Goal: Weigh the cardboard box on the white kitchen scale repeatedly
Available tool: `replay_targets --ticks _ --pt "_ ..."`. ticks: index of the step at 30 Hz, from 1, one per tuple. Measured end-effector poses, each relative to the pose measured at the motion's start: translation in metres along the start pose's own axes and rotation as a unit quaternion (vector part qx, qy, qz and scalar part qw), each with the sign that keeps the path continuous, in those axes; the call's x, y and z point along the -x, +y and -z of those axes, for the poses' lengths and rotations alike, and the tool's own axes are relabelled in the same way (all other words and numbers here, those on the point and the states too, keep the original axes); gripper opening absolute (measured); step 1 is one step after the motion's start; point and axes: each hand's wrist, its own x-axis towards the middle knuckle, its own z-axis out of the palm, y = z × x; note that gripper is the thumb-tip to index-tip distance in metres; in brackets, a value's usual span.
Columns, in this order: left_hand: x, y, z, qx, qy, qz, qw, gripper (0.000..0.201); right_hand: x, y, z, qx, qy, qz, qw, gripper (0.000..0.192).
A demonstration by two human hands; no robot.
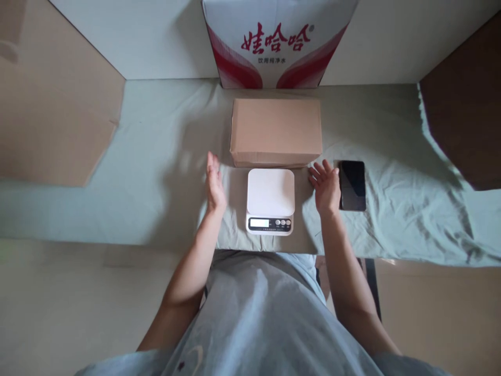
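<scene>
Red-and-white carton (pixel 276 42) cut off by the top edge; its small print is unreadable. Scale (pixel 270 200) display and button labels too small to read. Brown box (pixel 276 131) hides the carton's bottom edge; phone (pixel 352 185) screen dark, nothing legible.

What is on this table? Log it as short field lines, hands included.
Surface: pale green cloth over table
Centre: white digital kitchen scale, platform bare
Behind scale: plain brown cardboard box, closed
Rear: red-and-white printed carton
Right: black smartphone, screen dark
Left hand: open, left of scale, holds nothing
Right hand: open, between scale and smartphone
</scene>
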Motion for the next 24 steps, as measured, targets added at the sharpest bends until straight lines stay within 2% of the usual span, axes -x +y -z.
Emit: replay_targets --ticks 3,8,12,16,21,24 --pt "0.01 -0.001 0.007 -0.011 0.014 -0.014 1.0 0.054 0.002 0.003 0.007 -0.018 0.021 -0.001 1.0 0.059" --pt "0.014 -0.015 0.015 -0.017 0.026 -0.006 1.0 0.06 0.003 0.01 0.01 -0.053 0.045 0.006 0.998 0.05" --pt "0.012 -0.023 0.019 -0.026 0.036 -0.016 0.999 0.055 0.003 0.013 0.011 -0.059 0.035 0.015 0.997 0.043" --pt "0.012 -0.025 0.021 -0.019 0.043 -0.017 0.999 0.053 0.003 0.015 0.013 -0.045 0.031 0.028 0.998 0.044" --pt "0.009 -0.026 0.024 -0.041 0.017 -0.025 0.999 0.056 0.006 0.013 0.006 0.002 0.041 0.039 0.998 0.045" --pt "-0.006 -0.021 0.014 -0.051 -0.018 -0.022 0.998 0.057 0.0 0.003 -0.006 0.029 0.008 0.051 0.998 0.05"
